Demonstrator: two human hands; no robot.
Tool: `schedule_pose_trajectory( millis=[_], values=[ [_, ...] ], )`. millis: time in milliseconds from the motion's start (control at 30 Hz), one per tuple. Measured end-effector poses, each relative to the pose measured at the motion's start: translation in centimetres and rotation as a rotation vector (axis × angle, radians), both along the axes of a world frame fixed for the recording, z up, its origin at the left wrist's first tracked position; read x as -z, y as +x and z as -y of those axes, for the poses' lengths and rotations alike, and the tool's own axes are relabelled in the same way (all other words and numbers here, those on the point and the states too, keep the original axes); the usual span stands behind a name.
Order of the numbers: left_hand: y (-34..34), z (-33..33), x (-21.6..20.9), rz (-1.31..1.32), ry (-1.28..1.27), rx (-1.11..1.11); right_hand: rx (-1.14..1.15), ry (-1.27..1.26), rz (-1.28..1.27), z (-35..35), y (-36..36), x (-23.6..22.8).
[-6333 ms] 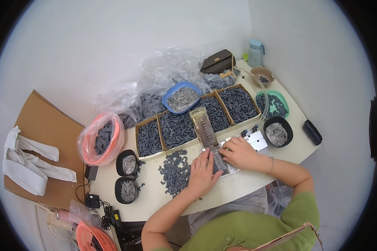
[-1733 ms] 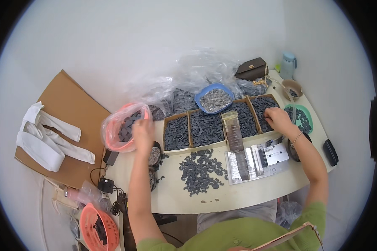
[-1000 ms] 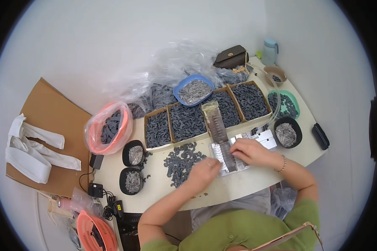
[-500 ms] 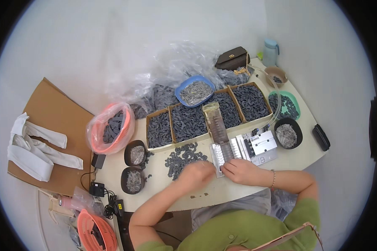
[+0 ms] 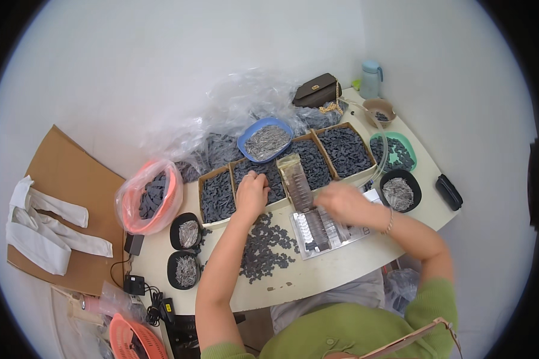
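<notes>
My left hand (image 5: 253, 192) reaches over the front wall of a divided cardboard tray (image 5: 276, 204), its curled fingers among the small dark grey plastic parts in the second compartment. Whatever lies between those fingertips is hidden. Blurred by motion, my right hand (image 5: 344, 204) is above the right part of a metal fixture (image 5: 310, 256); its grip is not readable. A clear, ridged strip (image 5: 296, 182) leans from the tray onto the fixture's slotted left part. Loose dark parts (image 5: 265, 248) lie spread on the table below my left hand.
Thin metal pins fill a blue basin (image 5: 239, 143) and black bowls (image 5: 417, 194) (image 5: 172, 227). A green tray (image 5: 411, 143) holds dark parts. At the left stands a bagged pink basket (image 5: 175, 200). A dark case (image 5: 449, 192) lies near the right edge, a blue bottle (image 5: 371, 81) behind.
My left hand has moved from beside the fixture up to the tray. My right hand has risen from the fixture's front edge to above its right part. The whole view has shifted slightly.
</notes>
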State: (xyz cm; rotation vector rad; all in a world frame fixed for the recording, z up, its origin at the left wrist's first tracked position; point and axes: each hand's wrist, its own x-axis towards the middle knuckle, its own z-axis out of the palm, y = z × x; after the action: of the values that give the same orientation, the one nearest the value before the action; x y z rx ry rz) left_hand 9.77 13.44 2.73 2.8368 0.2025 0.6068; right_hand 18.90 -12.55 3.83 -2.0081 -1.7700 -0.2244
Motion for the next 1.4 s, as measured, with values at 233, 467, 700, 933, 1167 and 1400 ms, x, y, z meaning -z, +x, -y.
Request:
schedule_pose_trajectory(
  millis=[233,467,700,933,1167,1400],
  values=[
    [0.6,-0.8,1.2,0.04,0.241,-0.009,0.265,0.038,0.338,-5.9,7.1,1.2],
    [-0.4,-0.2,-1.8,0.132,-0.283,-0.041,0.258,0.09,-0.081,-6.1,7.8,-0.1],
    [-6.3,8.4,-1.0,-0.029,-0.624,0.202,-0.06,-0.097,-0.587,-2.0,3.8,-1.5],
    [-10.0,11.4,2.5,0.054,-0.001,0.433,-0.189,-0.313,-0.197,-0.2,-2.2,0.4],
    [-11.6,12.5,1.7,0.119,0.204,0.453,-0.159,-0.072,0.018,0.2,-3.6,1.8],
    [-12.0,8.1,1.9,0.129,-0.176,0.306,-0.303,0.125,0.183,0.1,-4.8,2.6]
  ],
)
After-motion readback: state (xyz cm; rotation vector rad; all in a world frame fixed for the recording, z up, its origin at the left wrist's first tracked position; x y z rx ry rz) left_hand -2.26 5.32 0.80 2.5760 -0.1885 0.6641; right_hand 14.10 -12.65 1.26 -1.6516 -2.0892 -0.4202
